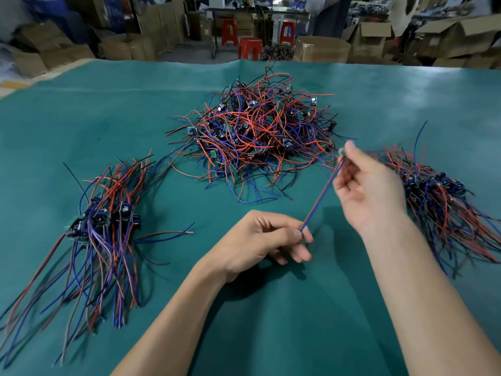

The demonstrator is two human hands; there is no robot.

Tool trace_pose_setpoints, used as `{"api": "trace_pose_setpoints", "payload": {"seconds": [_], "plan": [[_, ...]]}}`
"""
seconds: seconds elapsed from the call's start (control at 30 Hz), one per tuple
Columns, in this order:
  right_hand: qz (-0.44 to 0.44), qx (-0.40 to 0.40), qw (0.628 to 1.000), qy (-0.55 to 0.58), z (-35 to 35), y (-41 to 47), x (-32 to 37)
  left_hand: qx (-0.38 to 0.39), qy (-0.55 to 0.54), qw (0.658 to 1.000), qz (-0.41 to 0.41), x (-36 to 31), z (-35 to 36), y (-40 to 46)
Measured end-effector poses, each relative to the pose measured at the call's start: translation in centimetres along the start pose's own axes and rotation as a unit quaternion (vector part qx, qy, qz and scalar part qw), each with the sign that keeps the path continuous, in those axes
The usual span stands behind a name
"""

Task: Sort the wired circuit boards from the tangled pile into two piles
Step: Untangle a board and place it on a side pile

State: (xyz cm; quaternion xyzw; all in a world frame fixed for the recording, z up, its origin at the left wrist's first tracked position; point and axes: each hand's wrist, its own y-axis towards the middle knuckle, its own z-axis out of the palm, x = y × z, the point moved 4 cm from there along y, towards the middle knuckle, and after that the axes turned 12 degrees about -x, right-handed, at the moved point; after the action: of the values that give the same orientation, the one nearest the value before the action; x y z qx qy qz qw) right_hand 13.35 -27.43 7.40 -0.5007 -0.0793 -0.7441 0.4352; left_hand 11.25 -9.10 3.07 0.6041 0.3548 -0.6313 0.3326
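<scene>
Green mat (271,308), hands (260,240) pinching wires (322,191)

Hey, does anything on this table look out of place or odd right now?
Mostly no. One red and blue wire pair lies apart on the green mat, beside the left pile. The left hand and right hand pinch a taut wire pair; no board on it shows.

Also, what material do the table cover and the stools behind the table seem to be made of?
The table cover looks like teal vinyl or coated fabric: smooth, with a soft sheen under the lights and gentle ripples at its far edge. I cannot tell which. The red stools look like moulded plastic: one even glossy colour and thick one-piece legs, though they are blurred.
</scene>
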Motion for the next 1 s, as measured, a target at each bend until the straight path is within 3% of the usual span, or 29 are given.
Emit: {"api": "trace_pose_setpoints", "payload": {"seconds": [0.13,0.27,0.37,0.43,0.53,0.6,0.7,0.8,0.87,1.0], "plan": [[-0.116,0.103,0.988,0.025,5.0,-3.1,3.8,-0.011,0.04,0.999,0.017,0.4,0.0,0.2],[-0.15,0.256,0.941,-0.165,12.1,-8.1,0.1,-0.044,0.034,0.998,0.012,0.2,0.2,0.3],[-0.133,0.31,0.893,-0.298,16.0,-11.0,-6.5,-0.101,0.086,0.991,0.018,1.2,-0.8,0.2],[-0.164,0.348,0.833,-0.398,18.2,-12.3,-10.0,-0.083,0.087,0.993,0.01,1.8,-1.2,0.6],[-0.264,0.411,0.665,-0.564,19.8,-13.3,-13.0,-0.057,0.084,0.995,0.018,1.9,-1.2,1.1],[-0.309,0.4,0.61,-0.611,19.6,-11.9,-13.3,-0.057,0.085,0.994,0.04,1.5,-1.3,1.0],[-0.336,0.291,0.615,-0.652,17.3,-7.3,-11.3,-0.087,0.099,0.989,0.072,0.7,-0.8,0.1],[-0.341,0.153,0.627,-0.683,13.6,-2.5,-8.6,-0.073,0.06,0.995,0.04,0.2,-0.1,0.2],[-0.337,0.13,0.629,-0.688,11.8,-0.8,-8.2,-0.052,0.062,0.996,0.027,0.2,0.1,0.4],[-0.352,0.162,0.64,-0.663,11.7,0.2,-9.2,-0.056,0.054,0.997,0.015,0.2,0.0,0.4]]}}
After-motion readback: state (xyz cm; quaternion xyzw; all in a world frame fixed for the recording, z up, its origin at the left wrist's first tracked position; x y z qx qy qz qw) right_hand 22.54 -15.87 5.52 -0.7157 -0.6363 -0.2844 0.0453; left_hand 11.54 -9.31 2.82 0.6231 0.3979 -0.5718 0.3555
